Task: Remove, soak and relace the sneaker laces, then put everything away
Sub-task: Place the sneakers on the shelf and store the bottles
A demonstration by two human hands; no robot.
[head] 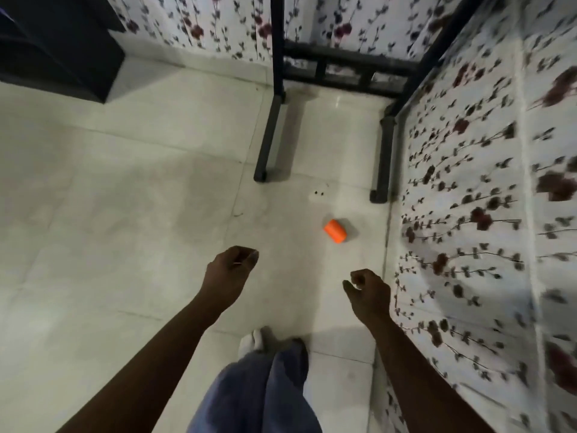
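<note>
The person's blue-trousered leg (259, 389) stands on the pale tiled floor (109, 214). Both hands, left (229, 268) and right (368, 289), hang loosely curled, holding nothing. No sneaker or laces show; a small orange cylinder (335, 230) lies near the floral-covered bed's (468, 214) edge. Likely tidying: stoop squarely before picking it up.

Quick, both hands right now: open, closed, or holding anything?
Left hand: fingers loosely curled, nothing clearly held, so open.
Right hand: loosely curled, empty, so open.
</note>
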